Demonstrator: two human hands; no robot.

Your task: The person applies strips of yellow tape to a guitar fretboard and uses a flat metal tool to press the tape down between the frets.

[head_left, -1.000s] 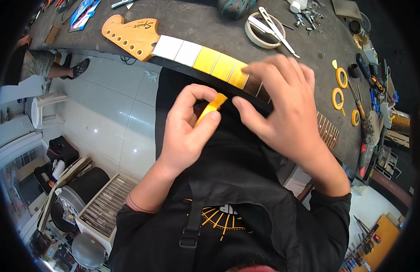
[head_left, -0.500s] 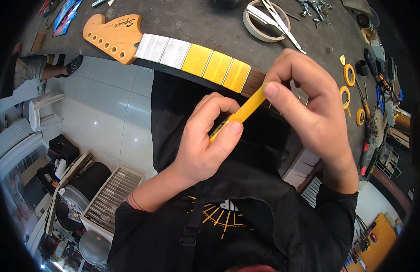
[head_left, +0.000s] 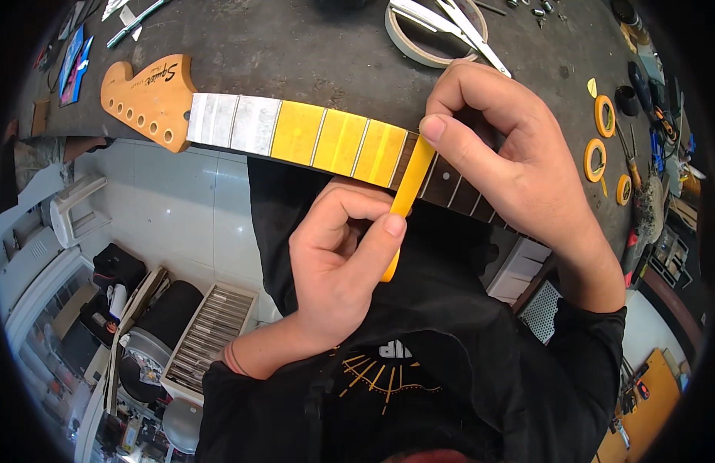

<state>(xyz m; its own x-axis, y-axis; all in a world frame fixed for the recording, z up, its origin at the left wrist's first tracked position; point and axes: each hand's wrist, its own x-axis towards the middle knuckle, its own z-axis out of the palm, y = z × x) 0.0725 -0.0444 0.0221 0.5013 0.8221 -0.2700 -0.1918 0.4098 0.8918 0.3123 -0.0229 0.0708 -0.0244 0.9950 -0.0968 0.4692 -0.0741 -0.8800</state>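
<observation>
A guitar neck (head_left: 400, 163) lies along the bench edge, its wooden headstock (head_left: 153, 100) at the left. White tape (head_left: 232, 122) covers the frets nearest the headstock, then yellow masking tape (head_left: 338, 143) covers several more; bare dark fretboard shows to the right. A taut strip of yellow tape (head_left: 412, 184) slants across the neck beside the taped part. My right hand (head_left: 504, 147) pinches its far end between thumb and forefinger. My left hand (head_left: 342, 258) closes on the near end, where the roll partly shows below the thumb.
A wide tape roll (head_left: 403, 42) carries a white-handled blade tool (head_left: 469, 35) at the back. Yellow tape rolls (head_left: 595, 158) lie at the right, near hand tools (head_left: 652, 96). A blue packet (head_left: 76, 73) sits far left. A slatted box (head_left: 211, 336) stands on the floor.
Both hands have moved the tape strip left and down onto the neck, beside the last yellow piece. The view has shifted, so the neck appears lower and farther left.
</observation>
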